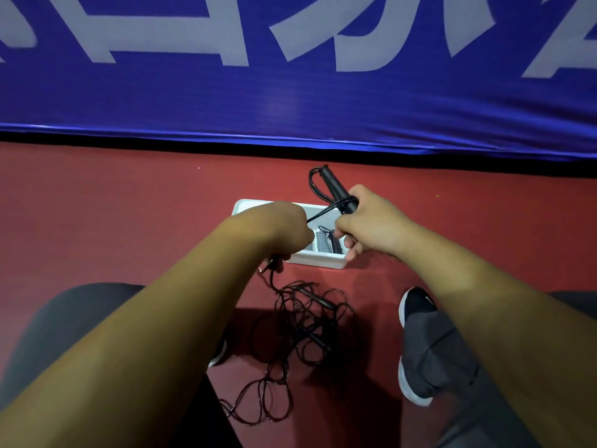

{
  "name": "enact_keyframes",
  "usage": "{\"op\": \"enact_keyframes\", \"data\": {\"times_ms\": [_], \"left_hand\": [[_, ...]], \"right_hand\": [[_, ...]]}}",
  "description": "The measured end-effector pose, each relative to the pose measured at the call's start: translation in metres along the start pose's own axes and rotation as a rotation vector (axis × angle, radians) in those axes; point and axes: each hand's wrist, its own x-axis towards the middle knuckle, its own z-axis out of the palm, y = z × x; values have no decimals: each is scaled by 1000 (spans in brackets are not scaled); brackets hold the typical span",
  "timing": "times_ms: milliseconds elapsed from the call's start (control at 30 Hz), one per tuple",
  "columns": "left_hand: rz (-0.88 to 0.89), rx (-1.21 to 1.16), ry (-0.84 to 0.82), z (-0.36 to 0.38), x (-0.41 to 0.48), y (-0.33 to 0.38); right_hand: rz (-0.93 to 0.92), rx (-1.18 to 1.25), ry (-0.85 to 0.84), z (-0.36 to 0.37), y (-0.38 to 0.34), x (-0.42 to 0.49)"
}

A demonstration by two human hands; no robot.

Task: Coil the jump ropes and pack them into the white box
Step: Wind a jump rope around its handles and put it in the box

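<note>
Grip: right hand (371, 221) clenches handles (336, 189), left hand (284, 227) pinches rope (320, 214) | step: winding, frame centre | next: likely draw slack from tangle (307, 324) lower centre, then box (245, 205).

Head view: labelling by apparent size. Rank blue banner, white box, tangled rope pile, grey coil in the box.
1. blue banner
2. tangled rope pile
3. white box
4. grey coil
Pile lies nearer, so pile versus box is unsure.
</note>
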Motion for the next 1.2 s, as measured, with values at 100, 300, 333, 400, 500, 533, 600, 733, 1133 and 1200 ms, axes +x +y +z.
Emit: {"op": "enact_keyframes", "data": {"times_ms": [100, 300, 333, 400, 500, 533, 600, 733, 1133, 1200], "left_hand": [[21, -87, 187, 3, 9, -1], [318, -559, 354, -18, 5, -3], [377, -565, 348, -22, 0, -3], [457, -549, 340, -29, -9, -4], [469, -500, 221, -36, -17, -9], [459, -445, 184, -38, -18, -11], [418, -248, 193, -40, -15, -17], [356, 56, 317, -37, -7, -21], [412, -306, -129, -46, -5, -34], [412, -382, -239, -48, -8, -36]], "right_hand": [[7, 152, -12, 1, -5, 1], [21, 392, 95, -15, -13, 7], [20, 406, 102, -18, -13, 8], [12, 408, 98, -20, -11, 10], [-22, 390, 55, -22, -12, 7], [-36, 380, 38, -24, -14, 6], [-61, 371, -3, -27, -17, 3], [-118, 443, -116, -28, -23, -5], [-80, 750, -162, -34, -19, -4], [-41, 750, -107, -31, -16, -1]]}}
